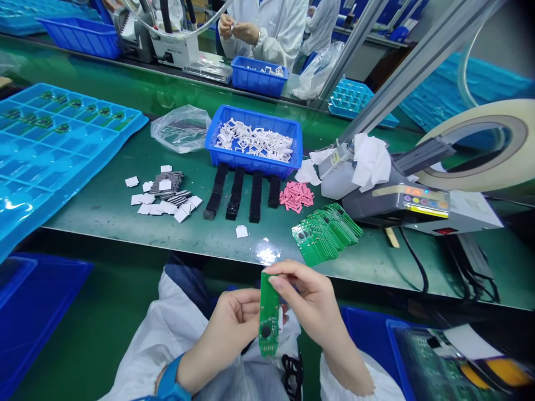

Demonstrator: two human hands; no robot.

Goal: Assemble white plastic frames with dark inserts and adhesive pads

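Both hands hold one narrow green circuit board [268, 314] upright over my lap. My left hand [234, 328] grips its lower half from the left, fingers curled around it. My right hand [311, 303] pinches the top end from the right with thumb and fingers. The board carries a black round part near its lower end. Ahead on the green table lie a fanned stack of similar green boards [326, 233], a small pile of pink pieces [296, 196] and a single white square pad [241, 231].
A blue bin [254, 160] of white plastic parts stands mid-table, three long black foam strips [236, 193] before it, white and grey pads [165, 195] to the left. A blue compartment tray [45, 150] lies far left, a tape dispenser [418, 203] right. Another person works across the table [267, 28].
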